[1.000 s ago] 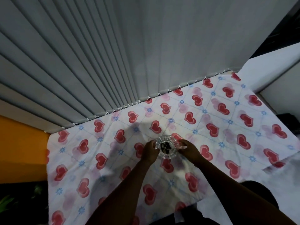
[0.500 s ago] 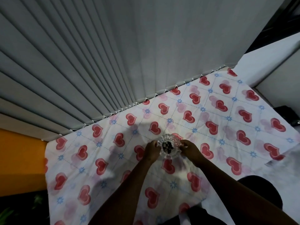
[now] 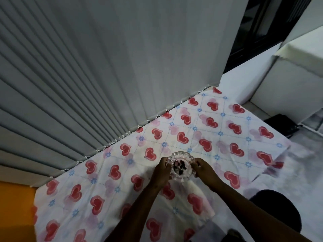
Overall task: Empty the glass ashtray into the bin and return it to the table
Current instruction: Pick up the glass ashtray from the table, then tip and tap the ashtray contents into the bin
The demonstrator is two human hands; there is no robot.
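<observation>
Glass ashtray point(image 3: 180, 165), dark debris inside, gripped on opposite rims by left hand point(image 3: 161, 172) and right hand point(image 3: 204, 169). Beneath it: heart-print tablecloth point(image 3: 227, 137). Beyond it: grey vertical blinds point(image 3: 104, 67).

Grey vertical blinds point(image 3: 104, 67) behind heart-print tablecloth point(image 3: 218, 130); orange wall point(image 3: 15, 206) left, perhaps.

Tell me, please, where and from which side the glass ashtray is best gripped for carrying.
Grip the glass ashtray by its scalloped rim on opposite sides, as the left hand and right hand do now. The fluted edge probably gives the fingers purchase, and holding both sides should keep it level so the dark debris stays inside.
</observation>
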